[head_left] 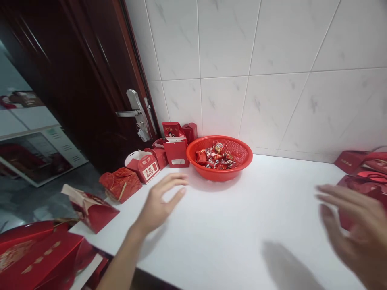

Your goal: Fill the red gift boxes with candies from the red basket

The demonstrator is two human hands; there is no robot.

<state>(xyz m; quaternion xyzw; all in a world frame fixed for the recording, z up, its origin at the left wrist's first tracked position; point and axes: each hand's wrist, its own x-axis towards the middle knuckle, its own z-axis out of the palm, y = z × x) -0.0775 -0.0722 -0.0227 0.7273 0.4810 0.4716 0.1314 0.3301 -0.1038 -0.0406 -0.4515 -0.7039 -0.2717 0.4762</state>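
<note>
My left hand [161, 201] hovers over the white table, fingers apart and holding nothing, just in front of a red plastic basket [217, 173]. Wrapped candies [216, 157] lie in a heap inside that basket. On the right, my right hand [353, 221] is raised above the tabletop, somewhat blurred, with its thumb and fingers apart and nothing between them. Beside and partly behind it are red folded boxes [363, 181] near the table's right edge.
Along the left edge of the white table [226, 233] stand red gift boxes: a tall one [177, 153], one with a white label [148, 169], a patterned one [121, 183] and an open-topped one [96, 211]. A larger red box [45, 257] is at lower left. Behind are a tiled wall [226, 48] and a dark door [81, 60].
</note>
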